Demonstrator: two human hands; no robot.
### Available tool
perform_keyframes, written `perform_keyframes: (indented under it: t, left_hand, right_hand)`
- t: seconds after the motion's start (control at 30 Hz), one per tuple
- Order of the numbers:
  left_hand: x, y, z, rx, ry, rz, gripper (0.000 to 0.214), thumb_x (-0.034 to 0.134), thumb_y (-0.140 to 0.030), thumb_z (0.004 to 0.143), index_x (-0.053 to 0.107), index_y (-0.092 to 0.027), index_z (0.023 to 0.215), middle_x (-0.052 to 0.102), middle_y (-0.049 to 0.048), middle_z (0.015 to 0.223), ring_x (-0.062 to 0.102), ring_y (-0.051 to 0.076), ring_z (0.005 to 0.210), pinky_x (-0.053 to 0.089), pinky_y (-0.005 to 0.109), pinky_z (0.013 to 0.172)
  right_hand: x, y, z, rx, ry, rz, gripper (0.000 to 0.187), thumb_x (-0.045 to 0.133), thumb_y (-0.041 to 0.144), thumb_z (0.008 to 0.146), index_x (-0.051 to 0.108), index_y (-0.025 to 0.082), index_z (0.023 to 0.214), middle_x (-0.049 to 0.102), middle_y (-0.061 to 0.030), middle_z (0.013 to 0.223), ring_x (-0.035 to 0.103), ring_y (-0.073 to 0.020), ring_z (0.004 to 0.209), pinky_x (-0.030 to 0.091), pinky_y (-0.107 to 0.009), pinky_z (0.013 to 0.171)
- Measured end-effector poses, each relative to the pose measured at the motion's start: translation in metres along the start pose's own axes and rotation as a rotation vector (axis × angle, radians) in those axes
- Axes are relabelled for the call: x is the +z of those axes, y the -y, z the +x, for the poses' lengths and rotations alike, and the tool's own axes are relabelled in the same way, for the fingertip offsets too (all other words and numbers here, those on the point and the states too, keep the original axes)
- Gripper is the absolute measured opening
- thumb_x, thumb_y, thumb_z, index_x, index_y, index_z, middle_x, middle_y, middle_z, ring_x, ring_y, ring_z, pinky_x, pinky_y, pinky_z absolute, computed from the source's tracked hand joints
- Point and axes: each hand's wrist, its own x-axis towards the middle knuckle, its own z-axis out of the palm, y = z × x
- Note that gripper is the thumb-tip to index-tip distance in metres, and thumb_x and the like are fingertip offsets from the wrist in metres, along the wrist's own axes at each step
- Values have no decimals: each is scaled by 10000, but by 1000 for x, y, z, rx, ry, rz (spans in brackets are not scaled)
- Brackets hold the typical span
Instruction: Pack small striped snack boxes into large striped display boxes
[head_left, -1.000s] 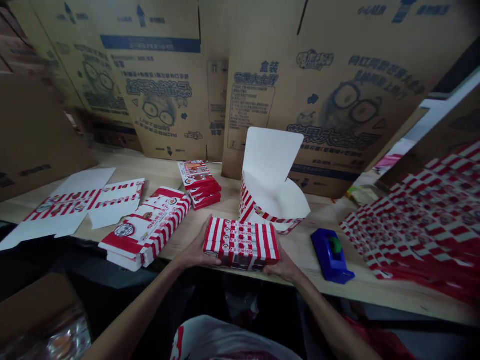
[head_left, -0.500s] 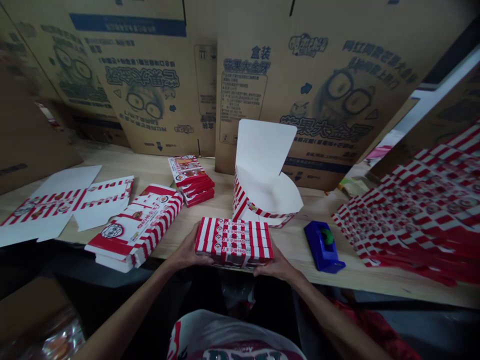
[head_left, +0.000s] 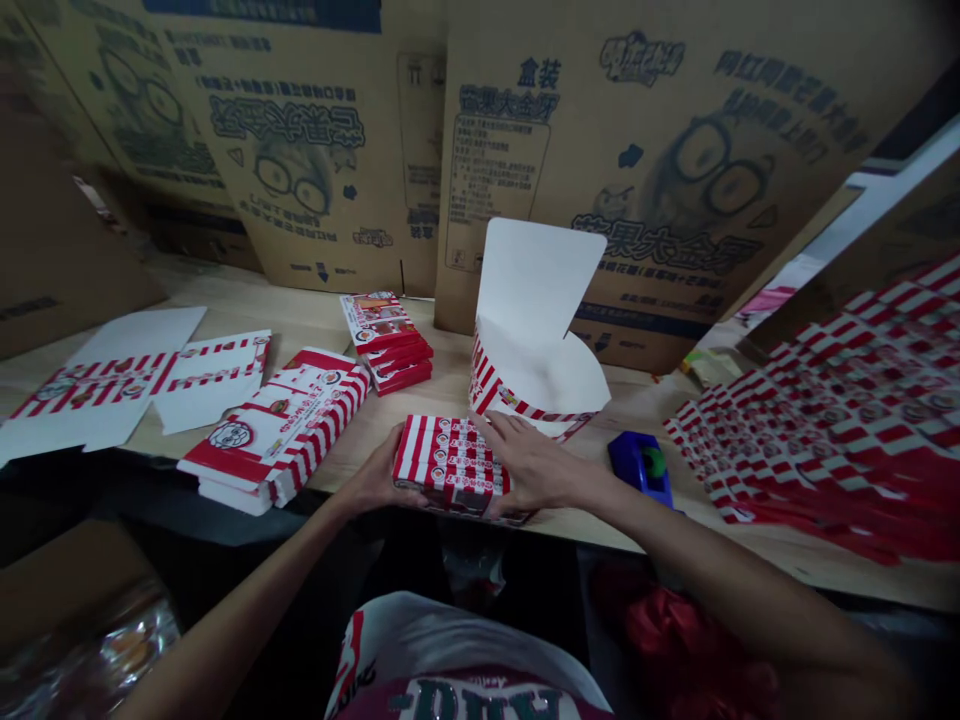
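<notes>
A row of small red-and-white striped boxes (head_left: 450,455), pressed together in one block, sits at the table's front edge. My left hand (head_left: 379,472) is closed around the block's left end, thumb at the front. Over its right end lies my right hand (head_left: 529,462), fingers across the top and thumb low on the front side. That hand hides the block's right part. Just behind stands a larger striped carton (head_left: 540,375) with a white inside and its tall lid flap raised.
Left of the block are a stack of flat striped cartons (head_left: 281,425), a small pile of red boxes (head_left: 386,345) and unfolded card sheets (head_left: 112,375). A blue tape dispenser (head_left: 637,465) and many striped cartons (head_left: 825,420) lie right. Big cardboard boxes (head_left: 300,150) wall the back.
My right hand has moved from the block's right side up and over its top right end. My left hand keeps its hold at the left end. The view has shifted slightly.
</notes>
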Motion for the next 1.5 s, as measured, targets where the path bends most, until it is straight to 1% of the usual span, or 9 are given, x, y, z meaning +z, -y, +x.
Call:
perform_keyframes:
  t: [0.17, 0.37, 0.5, 0.7, 0.87, 1.07, 1.33, 1.4, 1.5]
  left_hand:
    - [-3, -4, 2, 11, -11, 87, 1240, 899, -439, 505, 195, -185, 1493, 380, 204, 1487, 363, 378, 1378, 274, 563, 1144]
    - [-14, -4, -1, -21, -21, 168, 1277, 887, -479, 512, 158, -183, 1518, 295, 200, 1541, 273, 379, 1427, 224, 535, 1176]
    - [-11, 4, -3, -38, -10, 115, 1227, 871, -481, 540, 177, -200, 1512, 312, 186, 1534, 309, 369, 1411, 265, 517, 1165]
    - [-9, 0, 0, -27, -27, 103, 1211, 867, -468, 545, 178, -199, 1503, 364, 182, 1501, 361, 362, 1380, 316, 504, 1141]
    - [-4, 0, -8, 5, -53, 92, 1164, 866, -486, 537, 238, -196, 1474, 390, 183, 1479, 388, 374, 1358, 332, 525, 1129]
    - [4, 6, -26, 43, -93, 52, 1132, 853, -509, 560, 234, -258, 1475, 412, 153, 1471, 411, 375, 1347, 356, 543, 1116]
    - [5, 29, -16, 9, -99, 97, 1215, 856, -524, 536, 167, -320, 1516, 375, 132, 1507, 356, 445, 1369, 329, 618, 1117]
    - [3, 25, -17, -7, -98, 124, 1222, 847, -537, 544, 145, -323, 1521, 392, 137, 1495, 360, 443, 1368, 312, 638, 1118]
    - [-12, 0, -16, 0, -133, 216, 1272, 859, -552, 515, 122, -334, 1528, 346, 144, 1519, 308, 459, 1388, 263, 669, 1127]
  right_hand:
    - [-7, 7, 21, 78, 134, -88, 1099, 783, 399, 621, 227, 13, 1487, 522, -247, 1245, 525, -357, 1121, 445, -466, 959]
    - [-10, 10, 27, 91, 64, -84, 1054, 761, 384, 569, 303, 35, 1452, 469, -253, 1305, 466, -395, 1165, 408, -517, 985]
    - [-2, 11, 37, 129, 166, -81, 1000, 775, 303, 541, 357, 14, 1403, 464, -265, 1294, 494, -374, 1139, 438, -472, 953]
    - [-7, 24, 43, 209, 182, -114, 1004, 771, 302, 550, 329, 3, 1401, 475, -270, 1288, 505, -398, 1125, 442, -504, 927]
    - [0, 33, 37, 240, 143, -108, 933, 730, 206, 534, 363, 11, 1369, 491, -278, 1262, 510, -396, 1101, 447, -505, 904]
    - [6, 33, 28, 182, 138, -92, 948, 736, 264, 499, 377, 67, 1354, 470, -238, 1301, 483, -379, 1147, 431, -495, 956]
    - [6, 22, 41, 183, 134, -127, 970, 764, 293, 479, 387, 72, 1344, 504, -225, 1244, 526, -368, 1073, 467, -498, 890]
    - [5, 20, 40, 167, 126, -111, 964, 776, 311, 480, 400, 64, 1333, 513, -224, 1232, 532, -369, 1063, 471, -494, 884]
    - [-13, 19, 31, 124, 40, -40, 919, 769, 302, 503, 418, 64, 1318, 520, -211, 1231, 530, -354, 1080, 461, -475, 920]
